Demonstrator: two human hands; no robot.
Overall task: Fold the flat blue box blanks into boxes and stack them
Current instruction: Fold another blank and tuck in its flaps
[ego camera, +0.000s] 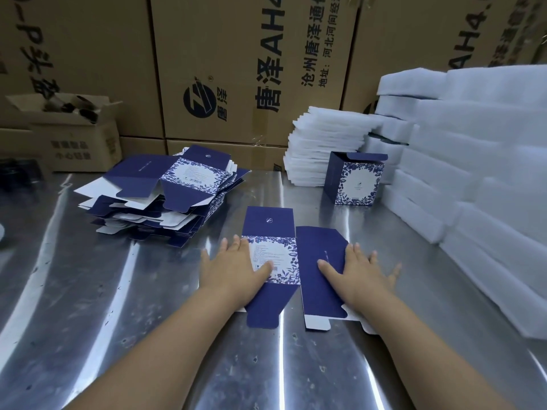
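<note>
A flat blue box blank (284, 261) with a white floral panel lies on the steel table (148, 321) right in front of me. My left hand (233, 267) presses flat on its left part, fingers straight. My right hand (361, 273) lies flat on its plain blue right panel, fingers spread. A messy pile of flat blue blanks (165, 196) sits at the far left. One folded blue box (355, 180) stands upright at the far right, its top flap open.
White foam pads are stacked at the back (322, 146) and along the right side (479, 161). Large printed cardboard cartons (236, 69) wall off the back. A small open carton (71, 131) stands at the far left.
</note>
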